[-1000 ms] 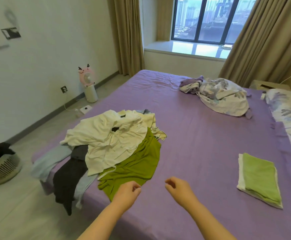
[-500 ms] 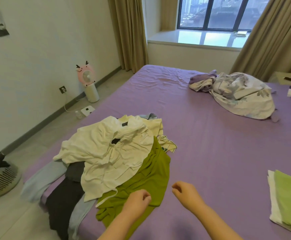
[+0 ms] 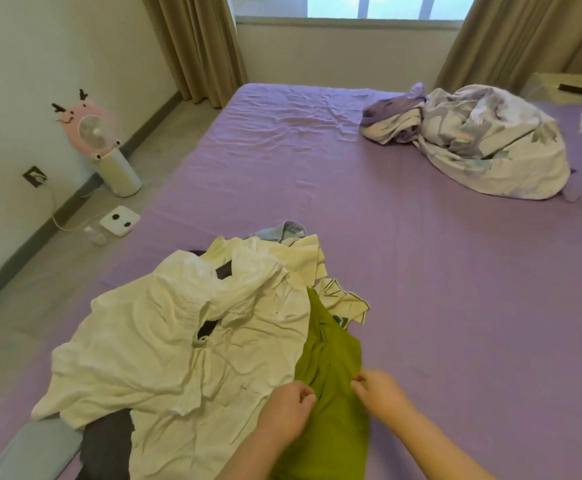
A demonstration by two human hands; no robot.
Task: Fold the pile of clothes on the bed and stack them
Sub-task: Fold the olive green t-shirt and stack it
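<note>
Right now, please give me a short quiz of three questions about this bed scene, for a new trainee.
1. True or false: the olive green garment lies under the edge of the white shirt.
2. Which hands touch the green garment? A) left hand only B) right hand only C) both
3. Fill in: the crumpled floral bedding lies on the ___ sheet.

Key: 1 true; 2 C; 3 purple.
</note>
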